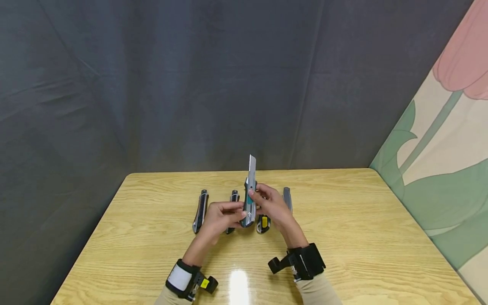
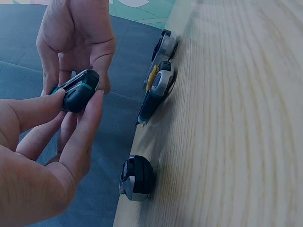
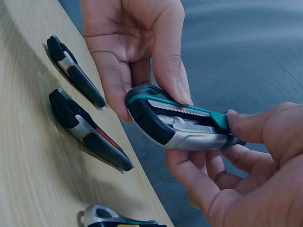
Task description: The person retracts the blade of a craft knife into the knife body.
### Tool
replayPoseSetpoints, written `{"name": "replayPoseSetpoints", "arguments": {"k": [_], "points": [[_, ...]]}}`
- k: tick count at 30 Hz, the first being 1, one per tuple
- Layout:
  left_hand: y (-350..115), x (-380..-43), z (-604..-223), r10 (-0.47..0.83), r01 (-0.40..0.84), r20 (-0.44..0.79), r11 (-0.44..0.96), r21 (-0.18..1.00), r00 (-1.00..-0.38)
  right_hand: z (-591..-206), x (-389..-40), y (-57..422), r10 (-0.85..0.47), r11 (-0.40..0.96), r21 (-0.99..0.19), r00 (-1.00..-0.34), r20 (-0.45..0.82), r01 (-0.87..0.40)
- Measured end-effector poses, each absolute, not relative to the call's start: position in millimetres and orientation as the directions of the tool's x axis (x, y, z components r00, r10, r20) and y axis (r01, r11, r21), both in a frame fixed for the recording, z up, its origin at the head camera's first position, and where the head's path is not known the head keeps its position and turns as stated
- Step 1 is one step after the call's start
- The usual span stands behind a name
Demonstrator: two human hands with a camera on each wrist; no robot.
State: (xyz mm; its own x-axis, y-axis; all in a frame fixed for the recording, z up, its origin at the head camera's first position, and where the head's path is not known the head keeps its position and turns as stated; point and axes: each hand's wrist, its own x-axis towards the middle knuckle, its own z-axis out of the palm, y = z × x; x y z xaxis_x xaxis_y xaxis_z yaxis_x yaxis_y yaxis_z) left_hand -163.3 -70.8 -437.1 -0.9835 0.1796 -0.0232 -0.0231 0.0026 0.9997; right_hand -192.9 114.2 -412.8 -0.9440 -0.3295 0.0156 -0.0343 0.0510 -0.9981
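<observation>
Above the table, both hands hold a green, black and silver box cutter (image 1: 249,208) upright, its long blade (image 1: 252,166) out and pointing away from the person. The left hand (image 1: 221,217) pinches the handle's lower end between thumb and fingers. Higher up, the right hand (image 1: 275,206) grips the handle, and its thumb (image 3: 246,126) lies against the green slider (image 3: 218,120) in the right wrist view. From the left wrist view, the handle's rounded butt end (image 2: 79,98) shows between the left fingers. The blade is hidden behind the right hand in the right wrist view.
Several other cutters lie on the wooden table (image 1: 152,250): a black and silver one (image 1: 201,212) at left, another (image 1: 234,196) partly behind the left hand, a yellow-marked one (image 1: 263,223) below the right hand, and a grey one (image 1: 287,197) at right. A dark curtain (image 1: 228,84) hangs behind.
</observation>
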Motion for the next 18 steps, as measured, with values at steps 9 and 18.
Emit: {"name": "replayPoseSetpoints", "arguments": {"k": [9, 18], "points": [[-69.2, -163.1, -443.6, 0.159, -0.009, -0.011, 0.019, 1.0, -0.987, -417.0, -192.8, 115.8, -0.351, 0.05, -0.999, -0.936, -0.008, -0.01], [-69.2, -163.5, -444.0, 0.169, -0.005, -0.006, 0.005, 1.0, -0.986, -419.1, -192.8, 117.0, -0.341, 0.082, -0.996, -0.94, -0.001, -0.028]]}}
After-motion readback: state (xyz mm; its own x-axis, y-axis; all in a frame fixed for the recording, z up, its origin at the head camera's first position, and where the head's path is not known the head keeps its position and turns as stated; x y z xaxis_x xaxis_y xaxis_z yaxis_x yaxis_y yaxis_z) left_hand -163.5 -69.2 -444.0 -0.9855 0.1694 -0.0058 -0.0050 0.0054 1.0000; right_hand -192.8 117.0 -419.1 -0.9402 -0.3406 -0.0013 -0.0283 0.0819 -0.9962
